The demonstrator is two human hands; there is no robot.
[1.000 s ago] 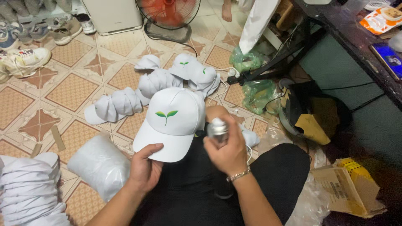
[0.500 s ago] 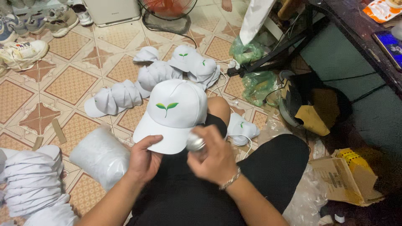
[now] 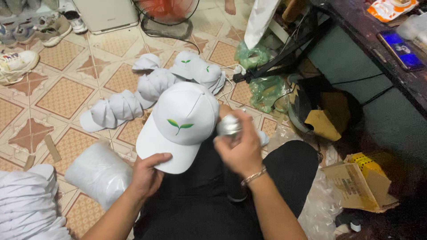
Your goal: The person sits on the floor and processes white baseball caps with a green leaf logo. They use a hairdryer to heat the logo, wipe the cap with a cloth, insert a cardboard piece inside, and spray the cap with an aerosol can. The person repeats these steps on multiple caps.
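**White cap held over the lap, small silvery object in the other hand**

Head view: The person sits on a tiled floor [image 3: 66, 95] with legs in black clothing. The left hand [image 3: 147, 174] grips the brim of a white cap [image 3: 180, 122], thumb on top of the brim and fingers underneath; the cap rests over the lap, crown pointing away from the person, its green leaf emblem facing up. The right hand [image 3: 238, 149], with a bracelet at the wrist, is closed around a small silvery object [image 3: 229, 126] just beside the right edge of the cap's crown; the object is blurred and its kind cannot be told. Beyond the cap, a loose row of more white caps [image 3: 147, 89] lies on the floor. At the lower left sits a stack of white caps [image 3: 26, 206], and next to it a clear plastic bag [image 3: 100, 173]. To the right are green plastic bags [image 3: 267, 91] and a torn cardboard box [image 3: 356, 186]. A fan base [image 3: 167, 29] stands at the top.
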